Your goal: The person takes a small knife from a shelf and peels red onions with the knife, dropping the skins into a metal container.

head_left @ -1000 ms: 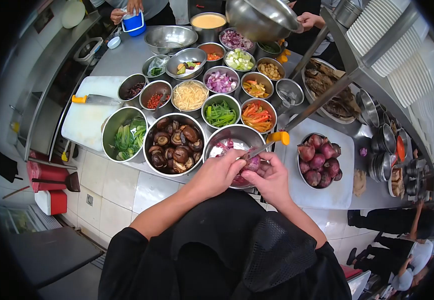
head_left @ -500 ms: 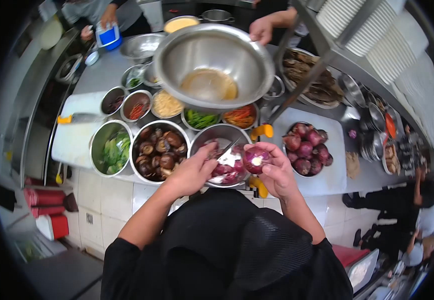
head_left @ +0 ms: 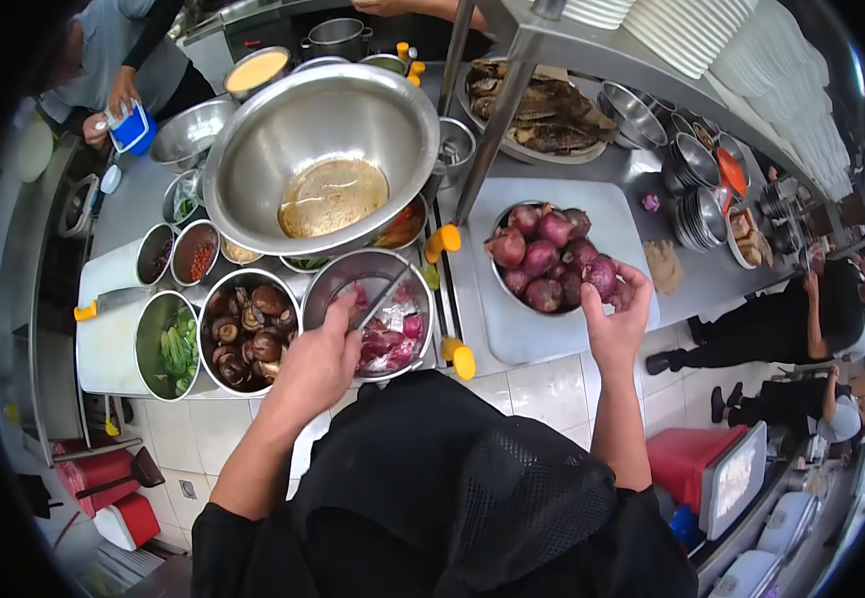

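My left hand (head_left: 321, 357) is closed around a knife (head_left: 385, 295), whose narrow blade slants up across a steel pot (head_left: 431, 329). Inside that pot lie purple onion pieces (head_left: 383, 349). Over on the right, my right hand (head_left: 620, 321) has thumb and fingers around a red onion (head_left: 600, 276) at the near right rim of a bowl heaped with whole red onions (head_left: 542, 257). The bowl stands on a white cutting board (head_left: 512, 334).
A large steel basin (head_left: 243, 189) with some brownish liquid sits behind the pot. Mushrooms (head_left: 253, 334) and greens (head_left: 178, 349) fill pots at left. A shelf post (head_left: 497, 140) rises beside the board. Another person's hand (head_left: 124, 95) touches a blue-and-white container (head_left: 134, 130).
My right hand has gone from above the pot, where it held a red onion, to the onion bowl. The view has turned right. Another person's hand has left the basin's rim.
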Demonstrator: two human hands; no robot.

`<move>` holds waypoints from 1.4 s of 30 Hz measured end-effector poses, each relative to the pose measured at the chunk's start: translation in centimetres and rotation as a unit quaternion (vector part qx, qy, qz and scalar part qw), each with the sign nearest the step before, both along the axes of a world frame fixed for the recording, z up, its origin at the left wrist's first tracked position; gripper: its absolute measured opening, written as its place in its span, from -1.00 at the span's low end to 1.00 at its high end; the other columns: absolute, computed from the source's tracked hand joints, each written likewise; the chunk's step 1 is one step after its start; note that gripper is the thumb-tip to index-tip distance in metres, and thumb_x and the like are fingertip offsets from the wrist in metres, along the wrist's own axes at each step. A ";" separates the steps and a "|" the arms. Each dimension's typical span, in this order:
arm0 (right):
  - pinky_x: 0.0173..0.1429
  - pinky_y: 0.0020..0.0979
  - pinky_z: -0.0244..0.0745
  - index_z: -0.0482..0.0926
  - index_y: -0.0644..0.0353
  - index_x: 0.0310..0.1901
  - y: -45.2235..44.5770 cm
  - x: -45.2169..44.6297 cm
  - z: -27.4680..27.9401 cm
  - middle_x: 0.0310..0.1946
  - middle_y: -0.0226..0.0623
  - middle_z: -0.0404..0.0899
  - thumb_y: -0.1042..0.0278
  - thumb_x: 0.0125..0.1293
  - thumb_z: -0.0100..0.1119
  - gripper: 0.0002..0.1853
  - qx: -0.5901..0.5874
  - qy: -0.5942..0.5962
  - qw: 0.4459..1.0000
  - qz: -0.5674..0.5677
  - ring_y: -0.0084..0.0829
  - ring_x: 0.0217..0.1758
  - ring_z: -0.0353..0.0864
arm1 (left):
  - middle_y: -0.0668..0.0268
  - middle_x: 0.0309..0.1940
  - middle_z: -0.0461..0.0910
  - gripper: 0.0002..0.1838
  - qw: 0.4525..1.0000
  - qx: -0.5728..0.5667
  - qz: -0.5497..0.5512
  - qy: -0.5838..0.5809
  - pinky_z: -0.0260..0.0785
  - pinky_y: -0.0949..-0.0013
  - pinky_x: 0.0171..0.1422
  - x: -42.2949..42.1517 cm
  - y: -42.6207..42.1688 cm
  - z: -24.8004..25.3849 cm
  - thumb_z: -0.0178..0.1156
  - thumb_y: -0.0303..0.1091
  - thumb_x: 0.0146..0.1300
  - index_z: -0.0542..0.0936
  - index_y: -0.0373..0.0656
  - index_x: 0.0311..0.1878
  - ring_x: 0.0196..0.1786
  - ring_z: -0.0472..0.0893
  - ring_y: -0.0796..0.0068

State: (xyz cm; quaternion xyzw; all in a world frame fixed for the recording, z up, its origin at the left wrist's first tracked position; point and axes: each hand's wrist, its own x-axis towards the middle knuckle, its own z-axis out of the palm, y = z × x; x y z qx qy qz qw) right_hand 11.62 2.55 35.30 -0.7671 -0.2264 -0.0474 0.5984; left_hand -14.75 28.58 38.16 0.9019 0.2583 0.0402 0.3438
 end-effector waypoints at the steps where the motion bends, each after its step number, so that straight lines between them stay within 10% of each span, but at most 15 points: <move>1: 0.08 -0.40 0.52 0.37 0.28 0.12 -0.1 1.1 -0.8 0.10 -0.13 0.44 0.56 0.11 0.42 -0.45 -0.001 -0.064 0.998 -0.002 -0.38 0.08 0.54 | -0.13 -0.40 0.63 -0.50 1.000 0.006 -0.005 -0.020 0.45 -0.07 -0.18 0.6 -0.8 0.4 0.09 -0.34 0.37 0.27 -0.26 0.33 -0.27 0.63 -0.23; 4: 0.04 -0.39 0.55 0.40 0.27 0.08 -0.5 3.3 -2.6 0.10 -0.09 0.41 0.54 0.06 0.48 -0.44 -0.056 -0.223 0.973 -0.023 -0.28 0.07 0.53 | -0.10 -0.36 0.64 -0.61 0.998 -0.019 -0.032 -0.047 0.47 0.01 -0.14 3.4 -3.8 1.7 0.12 -0.35 0.38 0.34 -0.27 0.21 -0.24 0.65 -0.17; 14: 0.08 -0.43 0.50 0.30 0.32 0.16 -4.9 9.4 -5.0 -0.02 -0.11 0.55 0.48 0.27 0.34 -0.50 0.110 -0.029 0.991 -0.063 -0.40 0.00 0.61 | -0.04 -0.45 0.61 -0.82 0.969 0.169 -0.177 0.028 0.46 -0.09 -0.25 16.9 -12.0 3.3 0.02 -0.38 0.33 0.30 -0.27 -0.16 -0.35 0.63 -0.14; 27: 0.22 -0.23 0.39 0.54 0.19 0.12 -7.6 16.8 -10.2 0.00 -0.08 0.52 0.29 0.19 0.39 -0.54 -0.144 -0.071 0.987 -0.022 -0.13 0.09 0.50 | 0.11 -0.21 0.53 -0.79 0.931 0.333 -0.145 -0.019 0.55 0.15 -0.15 27.7 -16.6 -2.8 0.09 -0.42 0.21 0.50 -0.22 -0.09 -0.15 0.65 0.12; 35: 0.24 -0.29 0.44 0.36 0.32 0.33 -8.6 16.2 -11.3 0.22 -0.04 0.41 0.19 0.31 0.33 -0.35 -0.053 0.063 0.993 -0.082 -0.22 0.23 0.45 | 0.08 -0.03 0.51 -0.53 0.931 0.306 -0.142 -0.140 0.50 0.16 0.03 23.1 -16.0 -0.8 0.24 -0.28 0.19 0.48 -0.25 0.15 -0.04 0.59 0.07; 39: 0.19 -0.31 0.47 0.52 0.31 -0.01 -11.3 16.6 -11.1 0.12 -0.12 0.49 0.39 0.35 0.27 -0.74 -0.024 -0.093 0.994 -0.058 -0.34 0.14 0.51 | 0.08 0.10 0.55 -0.40 0.919 0.306 -0.024 -0.247 0.42 0.18 0.22 11.9 -10.6 5.8 0.43 -0.39 0.03 0.52 -0.25 0.20 0.13 0.56 0.09; 42: 0.18 -0.32 0.47 0.51 0.33 -0.20 -9.7 13.5 -5.8 0.07 -0.15 0.52 0.48 0.33 0.26 -0.86 0.057 -0.099 0.993 -0.018 -0.37 0.09 0.53 | -0.06 0.04 0.55 -0.33 0.867 0.307 0.315 -0.233 0.42 0.10 0.16 4.1 -1.2 6.9 0.41 -0.13 0.13 0.46 -0.38 0.19 0.12 0.57 0.02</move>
